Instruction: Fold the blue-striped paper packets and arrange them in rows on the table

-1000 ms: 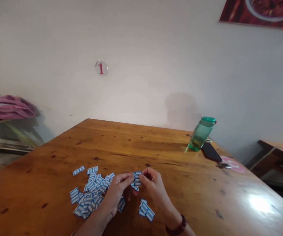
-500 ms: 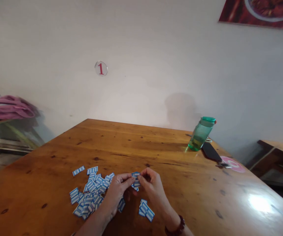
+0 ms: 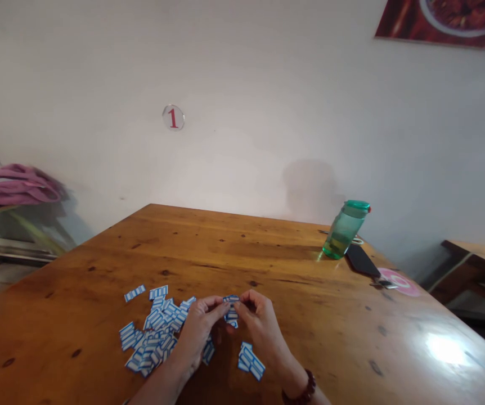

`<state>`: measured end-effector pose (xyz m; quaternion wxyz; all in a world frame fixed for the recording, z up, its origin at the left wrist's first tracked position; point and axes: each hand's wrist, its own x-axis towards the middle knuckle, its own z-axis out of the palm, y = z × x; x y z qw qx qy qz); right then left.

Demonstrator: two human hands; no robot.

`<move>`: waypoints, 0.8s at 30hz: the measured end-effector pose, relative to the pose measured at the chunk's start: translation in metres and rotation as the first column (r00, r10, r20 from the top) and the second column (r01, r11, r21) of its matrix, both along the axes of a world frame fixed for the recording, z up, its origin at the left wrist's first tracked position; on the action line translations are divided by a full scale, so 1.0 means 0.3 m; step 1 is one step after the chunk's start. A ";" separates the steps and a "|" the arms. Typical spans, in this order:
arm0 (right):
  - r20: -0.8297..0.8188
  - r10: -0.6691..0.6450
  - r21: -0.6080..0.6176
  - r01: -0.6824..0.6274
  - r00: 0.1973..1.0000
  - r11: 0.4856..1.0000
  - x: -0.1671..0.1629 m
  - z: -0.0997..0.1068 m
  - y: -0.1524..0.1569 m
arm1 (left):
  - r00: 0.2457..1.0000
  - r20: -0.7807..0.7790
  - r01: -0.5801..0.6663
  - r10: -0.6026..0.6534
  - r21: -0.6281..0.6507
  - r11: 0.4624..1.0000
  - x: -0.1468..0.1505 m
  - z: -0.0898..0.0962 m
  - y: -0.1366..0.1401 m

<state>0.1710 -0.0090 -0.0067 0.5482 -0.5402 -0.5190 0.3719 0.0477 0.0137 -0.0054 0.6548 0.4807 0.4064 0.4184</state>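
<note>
Between both hands are small blue-and-white printed cards (image 3: 232, 315), held above the table near its front middle. My left hand (image 3: 200, 329) is closed, pinching them from the left with thumb and fingers. From the right, my right hand (image 3: 261, 323) pinches the same cards, thumb against their face. To the left lies a loose pile of similar cards (image 3: 158, 332), partly hidden by my left forearm. A few overlapping cards (image 3: 251, 361) rest on the table below my right hand. How many cards I hold cannot be made out.
A green water bottle (image 3: 346, 229) stands at the right rear of the wooden table (image 3: 209, 242). Beside it lie a dark phone-like slab (image 3: 361, 260), keys (image 3: 384, 282) and a pink disc (image 3: 400, 282). A pink cloth (image 3: 17, 184) lies on a seat to the left; a wall closes the far side.
My fingertips have shifted slightly on the held cards, the thumbs now drawn closer together. The pile, the few cards on the right and the bottle have stayed where they were.
</note>
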 end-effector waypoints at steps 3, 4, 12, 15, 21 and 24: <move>-0.047 0.016 -0.028 -0.018 0.999 0.999 0.000 -0.003 0.003 | 1.000 -0.008 0.005 -0.005 -0.001 1.000 0.000 0.005 -0.001; -0.067 0.023 -0.032 -0.025 0.997 0.999 0.000 -0.001 0.004 | 1.000 -0.008 0.004 -0.004 -0.003 1.000 0.000 0.006 -0.001; -0.179 -0.080 0.068 0.094 0.981 0.993 0.023 0.015 0.012 | 0.998 0.022 -0.064 0.064 -0.035 0.997 -0.007 -0.006 0.005; -0.055 -0.149 0.101 0.154 0.987 0.983 0.028 0.005 0.012 | 0.997 0.011 -0.074 0.075 -0.045 0.996 -0.007 -0.016 0.010; 0.163 -0.084 0.136 0.062 0.983 0.989 0.009 -0.010 0.003 | 0.997 0.025 -0.071 0.072 -0.031 0.997 -0.004 -0.026 0.013; 0.162 -0.056 0.101 0.040 0.985 0.994 0.000 -0.011 0.000 | 0.996 -0.011 -0.086 0.086 -0.005 0.996 0.001 -0.020 0.008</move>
